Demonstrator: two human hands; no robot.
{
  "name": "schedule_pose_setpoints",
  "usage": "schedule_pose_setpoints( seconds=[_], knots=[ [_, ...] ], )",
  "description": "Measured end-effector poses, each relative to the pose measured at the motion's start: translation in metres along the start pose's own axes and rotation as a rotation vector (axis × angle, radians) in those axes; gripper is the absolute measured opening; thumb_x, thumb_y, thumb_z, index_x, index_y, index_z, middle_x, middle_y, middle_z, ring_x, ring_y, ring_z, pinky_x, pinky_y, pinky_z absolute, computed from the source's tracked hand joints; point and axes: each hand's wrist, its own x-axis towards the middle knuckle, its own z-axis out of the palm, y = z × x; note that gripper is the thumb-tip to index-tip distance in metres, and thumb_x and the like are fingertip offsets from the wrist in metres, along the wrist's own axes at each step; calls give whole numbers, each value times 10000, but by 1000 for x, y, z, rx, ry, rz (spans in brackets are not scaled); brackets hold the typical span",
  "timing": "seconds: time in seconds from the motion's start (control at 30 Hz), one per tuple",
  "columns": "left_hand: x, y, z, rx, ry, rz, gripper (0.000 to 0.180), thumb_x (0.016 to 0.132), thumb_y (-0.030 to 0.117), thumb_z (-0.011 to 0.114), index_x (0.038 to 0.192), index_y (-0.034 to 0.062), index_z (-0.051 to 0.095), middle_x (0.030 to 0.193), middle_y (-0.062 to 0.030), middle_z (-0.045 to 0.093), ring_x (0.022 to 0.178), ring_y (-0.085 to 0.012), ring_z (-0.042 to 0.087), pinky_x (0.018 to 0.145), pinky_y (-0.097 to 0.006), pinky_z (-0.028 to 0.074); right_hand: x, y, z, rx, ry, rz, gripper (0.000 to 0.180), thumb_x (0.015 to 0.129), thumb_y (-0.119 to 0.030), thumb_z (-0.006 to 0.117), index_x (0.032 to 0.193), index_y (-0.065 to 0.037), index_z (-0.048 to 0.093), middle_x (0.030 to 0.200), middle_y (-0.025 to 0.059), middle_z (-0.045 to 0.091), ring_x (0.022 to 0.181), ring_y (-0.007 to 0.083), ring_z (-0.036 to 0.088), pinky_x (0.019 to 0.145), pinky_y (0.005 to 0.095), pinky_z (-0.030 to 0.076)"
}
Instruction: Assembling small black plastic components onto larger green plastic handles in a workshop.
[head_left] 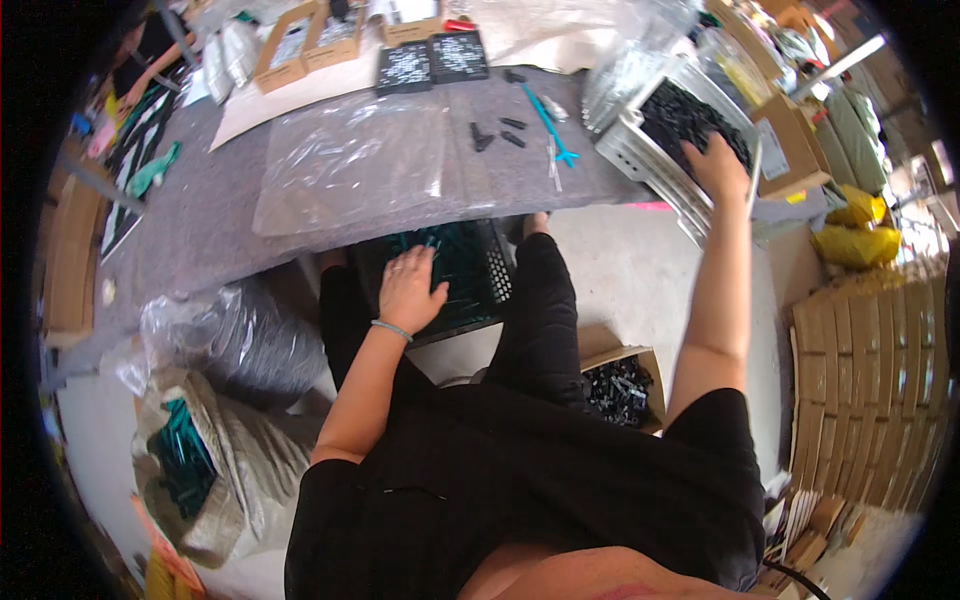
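My left hand (408, 292) rests palm down, open, with its fingers stretched over dark green plastic pieces. These green pieces (465, 272) lie in a black perforated crate (497, 262) between my knees, partly beneath the table edge. Out to the right, my right hand (722, 172) reaches into a light grey plastic crate (640, 150). Small black plastic parts (690, 112) fill that crate. The thumb and fingers of this hand are apart at the parts; its fingertips are partly hidden, and nothing shows held in it.
A clear plastic bag (350, 165) lies flat on the grey-covered table (200, 225). Near a blue plastic stick (543, 120) lie several loose black parts (512, 137). Two black trays (458, 57) stand farther back. A woven sack (215, 470) and a carton (650, 385) flank me.
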Motion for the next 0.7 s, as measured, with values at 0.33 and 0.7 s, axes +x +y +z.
schedule_pose_setpoints(
  seconds=[0.33,0.7],
  knots=[
    [-75,-7,-25,-153,88,99,358,768,170,632,1103,58,574,1160,-108,556,1105,-266,513,999,-451,344,86,43,94,177,-145,-457,632,764,-272,692,1289,-23,443,1287,202,489,1203,335,459,1008,382,361],
    [-195,-96,-181,455,987,-355,148,658,58,602,802,83,579,850,-86,596,815,-284,559,705,-379,448,129,75,100,21,-199,-394,431,808,-194,602,1199,-36,513,1130,233,570,1019,383,547,877,432,431]
  ],
)
